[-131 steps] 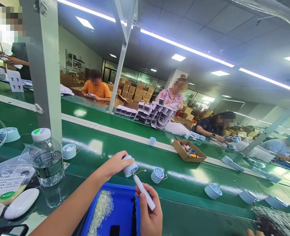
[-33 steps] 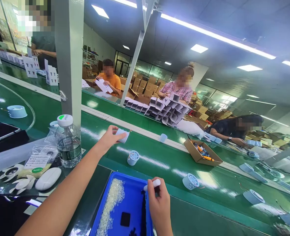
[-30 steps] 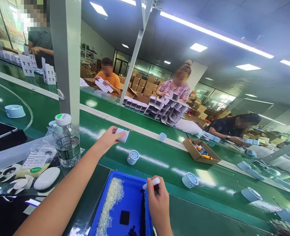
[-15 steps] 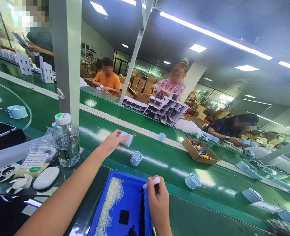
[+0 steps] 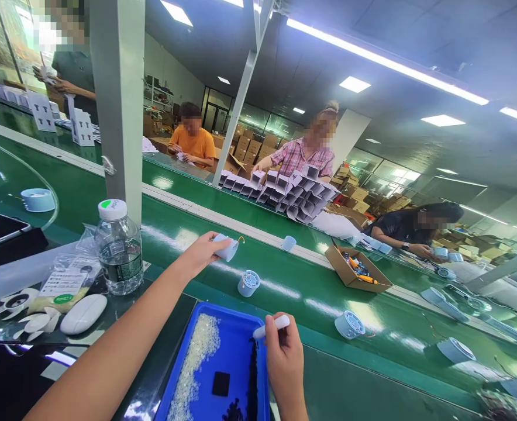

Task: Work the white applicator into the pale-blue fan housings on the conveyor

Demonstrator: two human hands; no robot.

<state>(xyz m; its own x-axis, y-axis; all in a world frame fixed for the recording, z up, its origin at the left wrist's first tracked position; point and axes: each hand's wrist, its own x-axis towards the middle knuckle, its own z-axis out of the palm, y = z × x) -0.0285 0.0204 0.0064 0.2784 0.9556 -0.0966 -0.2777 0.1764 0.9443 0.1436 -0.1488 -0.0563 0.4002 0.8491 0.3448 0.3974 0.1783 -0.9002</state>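
My left hand is closed around a light-blue round plastic housing with a short orange wire, held over the green conveyor belt. In my right hand is a white pen-like tool, its tip down at the right edge of a blue tray. Small clear pieces heap along the tray's left side. A row of small black pieces runs down its right side, and a black square lies between. Another light-blue housing stands on the belt just beyond the tray.
More housings sit along the belt. A cardboard box of orange-handled tools stands on its far side. To my left are a water bottle, a white mouse-shaped object and white fan blades. Several people work across the belt.
Housings on the belt have shifted slightly to the right. Both my hands keep nearly the same place and hold. Across the belt, a person in a plaid shirt has reached toward the white boxes.
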